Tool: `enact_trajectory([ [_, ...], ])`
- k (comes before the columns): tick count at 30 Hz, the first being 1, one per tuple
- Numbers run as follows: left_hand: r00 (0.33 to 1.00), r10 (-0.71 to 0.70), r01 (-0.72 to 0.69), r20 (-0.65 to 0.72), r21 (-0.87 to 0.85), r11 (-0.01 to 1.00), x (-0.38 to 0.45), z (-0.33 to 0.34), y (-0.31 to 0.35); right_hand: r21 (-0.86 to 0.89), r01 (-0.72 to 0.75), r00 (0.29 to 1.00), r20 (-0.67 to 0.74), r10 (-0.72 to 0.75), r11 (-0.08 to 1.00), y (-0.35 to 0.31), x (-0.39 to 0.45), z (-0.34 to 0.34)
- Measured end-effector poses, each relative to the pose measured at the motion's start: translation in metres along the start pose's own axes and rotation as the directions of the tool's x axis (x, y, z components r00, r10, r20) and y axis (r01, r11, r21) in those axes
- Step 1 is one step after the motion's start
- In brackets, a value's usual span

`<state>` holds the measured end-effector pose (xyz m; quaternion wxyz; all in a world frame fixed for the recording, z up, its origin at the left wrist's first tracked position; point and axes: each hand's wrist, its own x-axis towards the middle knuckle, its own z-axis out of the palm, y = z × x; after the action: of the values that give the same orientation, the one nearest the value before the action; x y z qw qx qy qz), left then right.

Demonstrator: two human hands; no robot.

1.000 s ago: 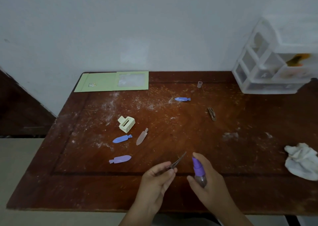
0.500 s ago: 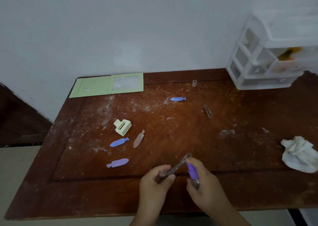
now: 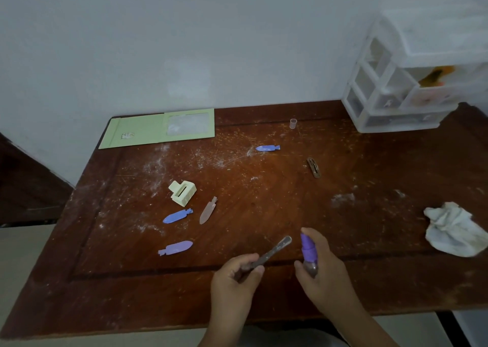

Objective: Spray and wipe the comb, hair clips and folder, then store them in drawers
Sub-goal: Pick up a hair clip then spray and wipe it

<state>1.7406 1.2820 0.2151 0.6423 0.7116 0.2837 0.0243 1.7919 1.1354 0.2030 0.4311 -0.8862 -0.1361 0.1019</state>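
Two hands over dusty (scratched) wooden table: left fingers pinch hair clip, right fingers grip spray bottle.

The setting was a plain domestic room, most likely a corner of a home. A worn, scratched wooden tabletop, dusted with white powdery marks, stood against a bare white painted wall. At the far right corner of the tabletop sat a small white plastic drawer unit with translucent drawers holding small personal items. Hair clips lay scattered left of centre on the tabletop, a green folder lay at its far left corner, and a crumpled white cloth lay near its right edge. Pale flooring showed to the left of the tabletop.
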Motion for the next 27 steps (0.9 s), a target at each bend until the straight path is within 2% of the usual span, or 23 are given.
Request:
enact_trajectory([
  [4, 1.0, 0.007, -0.007, -0.007, 0.011, 1.0, 0.003, 0.001, -0.003, 0.128, 0.049, 0.995, -0.087, -0.038, 0.991, 0.004, 0.001, 0.003],
  [7, 0.995, -0.093, 0.09, -0.029, -0.091, 0.992, 0.006, 0.0, -0.005, 0.233, 0.03, 0.999, -0.024, -0.025, 0.972, 0.007, 0.004, 0.003],
  [9, 0.988, -0.153, 0.146, -0.034, -0.154, 0.977, 0.009, 0.0, -0.002, 0.251, 0.028, 1.0, -0.021, -0.023, 0.968, 0.007, 0.011, 0.003],
  [13, 0.983, -0.16, 0.149, -0.086, -0.127, 0.981, 0.016, -0.003, 0.004, 0.242, 0.043, 0.998, -0.048, -0.032, 0.969, 0.011, 0.027, 0.01],
  [15, 0.973, -0.2, 0.172, -0.113, -0.218, 0.961, 0.019, -0.006, 0.013, 0.231, 0.024, 1.0, -0.022, -0.019, 0.973, 0.016, 0.03, 0.016],
  [20, 0.977, -0.144, 0.09, -0.16, -0.304, 0.948, 0.028, -0.007, 0.035, 0.227, 0.029, 0.998, 0.052, -0.042, 0.973, 0.025, 0.033, 0.018],
  [22, 0.98, -0.135, 0.081, -0.143, -0.332, 0.94, 0.028, -0.003, 0.047, 0.172, 0.055, 0.992, 0.1, -0.073, 0.983, 0.025, 0.032, 0.008],
  [24, 0.984, -0.159, 0.111, -0.076, -0.434, 0.894, 0.028, 0.003, 0.06, 0.112, 0.096, 0.99, 0.089, -0.106, 0.989, 0.027, 0.03, -0.01],
  [27, 0.981, -0.156, 0.194, 0.114, -0.573, 0.797, 0.024, 0.024, 0.082, 0.012, 0.118, 0.984, -0.136, -0.115, 0.993, 0.05, 0.027, -0.049],
])
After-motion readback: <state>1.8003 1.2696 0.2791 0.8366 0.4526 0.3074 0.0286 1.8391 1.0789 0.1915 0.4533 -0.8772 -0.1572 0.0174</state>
